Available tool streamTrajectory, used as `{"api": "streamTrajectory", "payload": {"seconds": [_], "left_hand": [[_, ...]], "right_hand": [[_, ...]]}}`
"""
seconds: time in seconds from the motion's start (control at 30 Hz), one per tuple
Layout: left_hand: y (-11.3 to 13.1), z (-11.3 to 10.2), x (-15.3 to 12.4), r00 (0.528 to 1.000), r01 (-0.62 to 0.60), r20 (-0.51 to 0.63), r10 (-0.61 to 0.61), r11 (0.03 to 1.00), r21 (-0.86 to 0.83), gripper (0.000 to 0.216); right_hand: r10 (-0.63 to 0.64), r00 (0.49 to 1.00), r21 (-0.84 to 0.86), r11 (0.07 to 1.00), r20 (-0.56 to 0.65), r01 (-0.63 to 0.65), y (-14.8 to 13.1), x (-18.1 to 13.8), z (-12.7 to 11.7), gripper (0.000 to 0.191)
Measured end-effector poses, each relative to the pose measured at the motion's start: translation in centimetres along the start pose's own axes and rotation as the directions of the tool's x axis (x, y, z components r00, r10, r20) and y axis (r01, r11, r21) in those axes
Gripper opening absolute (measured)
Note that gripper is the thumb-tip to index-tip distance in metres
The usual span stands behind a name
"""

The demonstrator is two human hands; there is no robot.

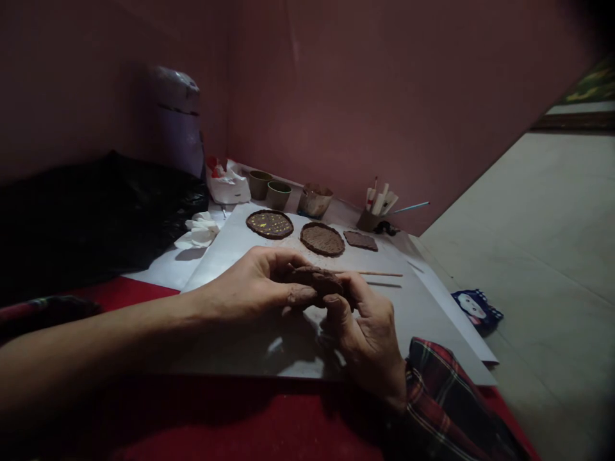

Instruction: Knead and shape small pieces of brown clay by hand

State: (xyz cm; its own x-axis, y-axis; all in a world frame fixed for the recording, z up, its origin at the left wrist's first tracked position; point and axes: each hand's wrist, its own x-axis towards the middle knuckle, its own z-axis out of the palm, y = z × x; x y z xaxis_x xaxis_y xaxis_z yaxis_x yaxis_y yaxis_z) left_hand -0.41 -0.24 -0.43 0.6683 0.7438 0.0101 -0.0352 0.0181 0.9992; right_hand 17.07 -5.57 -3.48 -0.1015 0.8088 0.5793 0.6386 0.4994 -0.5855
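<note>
Both my hands meet over a grey board (423, 307) and pinch one lump of brown clay (318, 278). My left hand (259, 285) comes in from the left, its fingers curled over the lump's top and its thumb pressed against the lump's side. My right hand (362, 326), in a plaid sleeve, grips the lump from below and from the right. Behind the hands lie a dotted clay disc (270, 224), a lined clay disc (322, 239) and a small flat clay slab (360, 241). A thin wooden stick (379, 274) lies just beyond my right hand.
Two small cups (269, 189) and a metal bowl (314, 200) stand at the board's far edge, with a holder of tools (377, 208) to their right. A crumpled white tissue (199, 230) and a black bag (96, 211) lie left. A small printed packet (476, 308) lies on the floor.
</note>
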Motion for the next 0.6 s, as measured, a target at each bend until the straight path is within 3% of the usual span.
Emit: {"api": "streamTrajectory", "payload": {"seconds": [0.13, 0.23, 0.4, 0.6], "left_hand": [[0.00, 0.12, -0.30, 1.000, 0.021, 0.005, -0.021, 1.000, -0.005, 0.014], [-0.19, 0.15, -0.45, 1.000, 0.012, 0.001, -0.012, 0.999, 0.031, 0.023], [-0.32, 0.17, -0.57, 0.996, -0.080, -0.036, 0.082, 0.995, 0.057, 0.021], [-0.55, 0.18, -0.81, 0.992, -0.114, -0.046, 0.115, 0.993, 0.017, 0.022]], "right_hand": [[0.049, 0.999, 0.003, 0.999, 0.007, -0.049, -0.02, -0.01, 0.02, 0.034], [0.029, 0.998, 0.055, 0.998, 0.049, -0.032, -0.19, 0.00, 0.09, 0.025], [-0.028, 0.999, 0.049, 0.998, 0.038, 0.027, -0.59, -0.01, 0.07, 0.016], [-0.200, 0.978, -0.238, 0.948, 0.064, 0.210, -0.76, -0.30, -0.13, 0.021]]}}
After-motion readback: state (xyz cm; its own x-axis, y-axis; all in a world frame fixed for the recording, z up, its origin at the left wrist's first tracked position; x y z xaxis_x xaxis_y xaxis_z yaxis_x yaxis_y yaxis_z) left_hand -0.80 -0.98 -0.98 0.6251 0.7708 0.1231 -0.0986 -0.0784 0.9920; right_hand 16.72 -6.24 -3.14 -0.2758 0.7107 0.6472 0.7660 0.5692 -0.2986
